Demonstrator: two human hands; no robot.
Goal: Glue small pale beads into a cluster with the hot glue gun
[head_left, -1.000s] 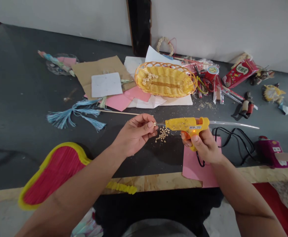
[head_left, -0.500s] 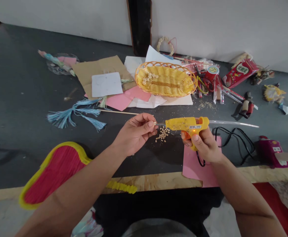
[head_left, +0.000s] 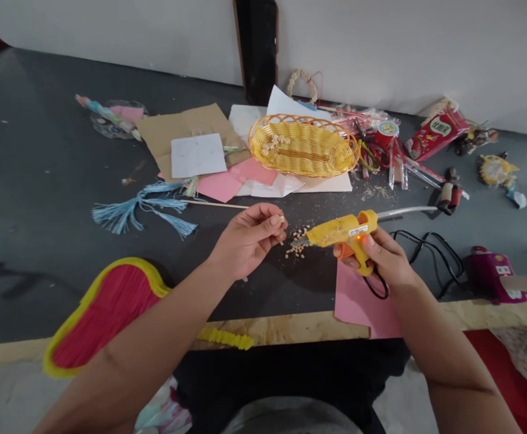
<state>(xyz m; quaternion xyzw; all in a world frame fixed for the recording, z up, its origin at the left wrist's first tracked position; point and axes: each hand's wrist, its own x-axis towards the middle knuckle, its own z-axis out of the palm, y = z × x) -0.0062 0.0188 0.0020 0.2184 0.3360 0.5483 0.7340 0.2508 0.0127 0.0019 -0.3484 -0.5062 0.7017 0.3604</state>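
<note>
around: basket (head_left: 311, 149) on papers (head_left: 277, 185) beyond hands; loose bits (head_left: 296, 249) on table (head_left: 281, 301) by glue gun (head_left: 341, 231) nozzle | hidden: left forearm (head_left: 168, 322) covers part of red-yellow panel (head_left: 105, 304); pale piece (head_left: 282, 219) mostly behind fingertips (head_left: 272, 220) | left hand (head_left: 252, 241) pinches pale piece above table; right hand (head_left: 387, 256) grips glue gun

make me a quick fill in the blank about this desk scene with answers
1. The person's ____ hand holds the yellow plastic glue gun.
2. Small pale pieces lie at the ____ end of the yellow oval wicker basket.
3. The rounded dark-red panel is edged in ____.
4. The white rectangular paper sheet lies on a larger ____ sheet.
Missing words: right; left; yellow; brown.
</note>
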